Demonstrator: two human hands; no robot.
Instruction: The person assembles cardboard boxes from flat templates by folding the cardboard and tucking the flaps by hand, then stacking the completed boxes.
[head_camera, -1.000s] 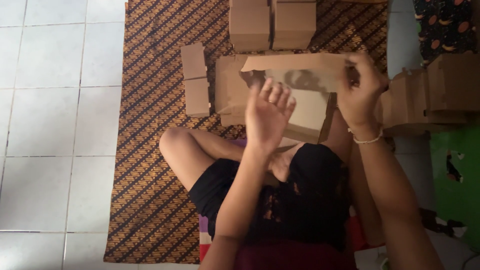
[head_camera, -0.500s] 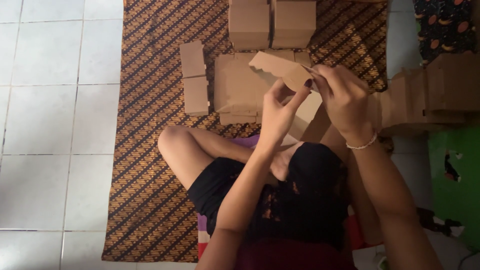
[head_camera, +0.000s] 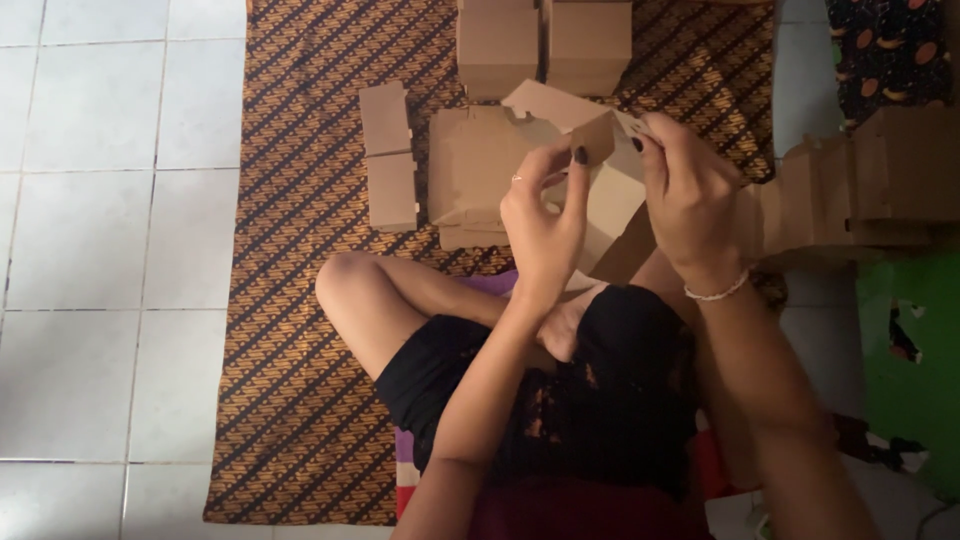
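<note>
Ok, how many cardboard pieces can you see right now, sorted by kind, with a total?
Piece being folded in both hands: 1
Flat sheets on the mat under the hands: 1
Small folded pieces on the mat, at left: 2
Assembled boxes at the top edge: 2
Row of folded boxes at right: 1 row, number unclear
Total: 6 pieces plus the row

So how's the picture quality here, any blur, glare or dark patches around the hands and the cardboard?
Head view: soft, even indoor light with no glare on the floor tiles; the left hand, right hand and cardboard piece look slightly soft, with edges a little smeared; the dark clothing at the bottom loses detail in shadow.
</note>
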